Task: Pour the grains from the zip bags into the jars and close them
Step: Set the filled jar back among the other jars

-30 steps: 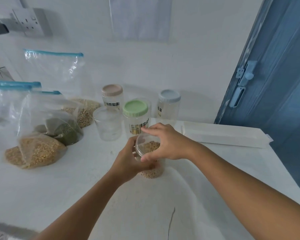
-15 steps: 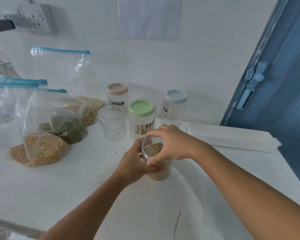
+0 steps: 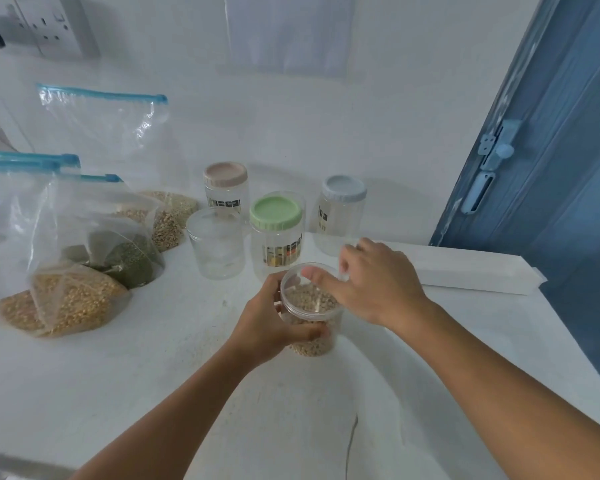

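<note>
Change: the right hand has opened and lifted a little off the clear lid; half a second ago its fingers were curled round the rim.
Hard to make out: the lid is transparent, so whether it is fully seated on the grain jar cannot be told; the leftmost zip bags are cut off by the frame edge.
Right hand fingers: spread and relaxed, thumb tip touching the lid's top, the others raised past its far rim.
Left hand: fingers and thumb wrapped round the grain jar's body, clamped on it.
Grain jar place: mid-counter, nearer the front edge than the other jars.
Jars counted: five; pink-lidded, green-lidded, blue-lidded, one open and empty, one held.
Bags counted: at least four, toward the counter's left edge.
</note>
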